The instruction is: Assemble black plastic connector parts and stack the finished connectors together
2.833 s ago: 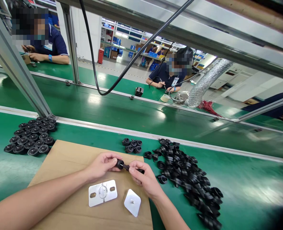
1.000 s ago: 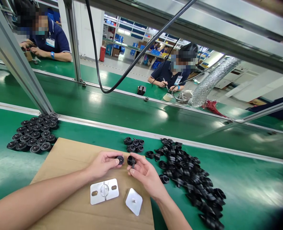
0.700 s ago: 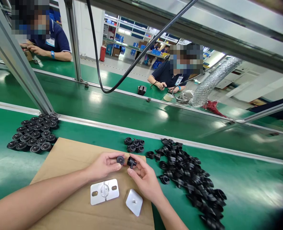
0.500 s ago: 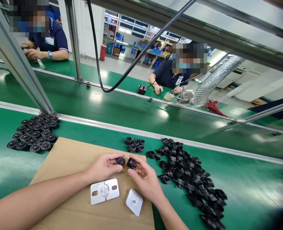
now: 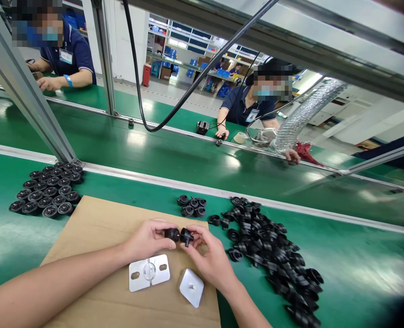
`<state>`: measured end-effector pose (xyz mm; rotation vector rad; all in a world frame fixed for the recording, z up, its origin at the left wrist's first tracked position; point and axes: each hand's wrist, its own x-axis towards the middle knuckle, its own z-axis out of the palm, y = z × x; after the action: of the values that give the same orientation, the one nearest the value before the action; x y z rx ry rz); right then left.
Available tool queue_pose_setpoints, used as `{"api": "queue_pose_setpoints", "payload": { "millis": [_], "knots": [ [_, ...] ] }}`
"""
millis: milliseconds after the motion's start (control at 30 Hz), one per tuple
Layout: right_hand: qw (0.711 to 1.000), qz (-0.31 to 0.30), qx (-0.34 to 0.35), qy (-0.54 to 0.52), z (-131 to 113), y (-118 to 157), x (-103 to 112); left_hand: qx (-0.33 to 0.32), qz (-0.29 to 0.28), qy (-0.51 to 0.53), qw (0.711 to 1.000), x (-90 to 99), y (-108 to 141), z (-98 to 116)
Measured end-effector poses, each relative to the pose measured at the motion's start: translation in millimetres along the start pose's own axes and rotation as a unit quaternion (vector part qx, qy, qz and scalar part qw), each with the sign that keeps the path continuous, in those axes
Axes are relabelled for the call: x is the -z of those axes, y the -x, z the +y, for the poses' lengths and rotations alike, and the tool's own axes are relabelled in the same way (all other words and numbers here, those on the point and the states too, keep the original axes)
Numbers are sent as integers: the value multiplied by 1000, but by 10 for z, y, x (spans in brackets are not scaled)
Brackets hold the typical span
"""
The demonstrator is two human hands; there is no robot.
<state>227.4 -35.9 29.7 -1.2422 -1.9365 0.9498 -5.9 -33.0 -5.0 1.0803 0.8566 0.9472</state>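
My left hand (image 5: 150, 238) is closed on a black cylindrical part (image 5: 172, 234), a small pin showing at its end. Close beside it, my right hand (image 5: 211, 255) grips a black cap with a short spout (image 5: 186, 237) between thumb and fingers. A narrow gap separates the two parts, their ends facing each other. Both hands are above a brown cardboard sheet (image 5: 99, 228). Lying on it are a silver plate with two slots and a round recess (image 5: 150, 272) and a silver diamond-shaped block (image 5: 191, 287) with a small stub.
Rows of black cylindrical parts (image 5: 48, 189) stand at left. Several black caps (image 5: 192, 206) sit behind the cardboard, and a large loose pile of them (image 5: 266, 243) spreads to the right. Across the green belt (image 5: 174, 157), two co-workers sit beyond metal posts (image 5: 104, 59) and a hanging cable (image 5: 188, 100).
Both parts have been turned in my hands: the cylinder's end now faces the cap, and the cap's spout points down. Across the belt, the right-hand co-worker's hands have moved toward its edge.
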Motion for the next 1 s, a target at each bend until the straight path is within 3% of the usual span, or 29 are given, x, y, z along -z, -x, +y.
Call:
{"api": "queue_pose_setpoints", "payload": {
  "millis": [333, 800, 1000],
  "knots": [
    [994, -6, 111, 10, 7, 14, 4, -18, -7, -13, 1000, -30, 20, 24],
    [979, -6, 182, 96, 66, 30, -7, -32, -17, -81, 996, -19, 43, 103],
    [962, -18, 227, 151, 87, 19, 37, -33, -23, -65, 997, -15, 41, 72]
  ]
}}
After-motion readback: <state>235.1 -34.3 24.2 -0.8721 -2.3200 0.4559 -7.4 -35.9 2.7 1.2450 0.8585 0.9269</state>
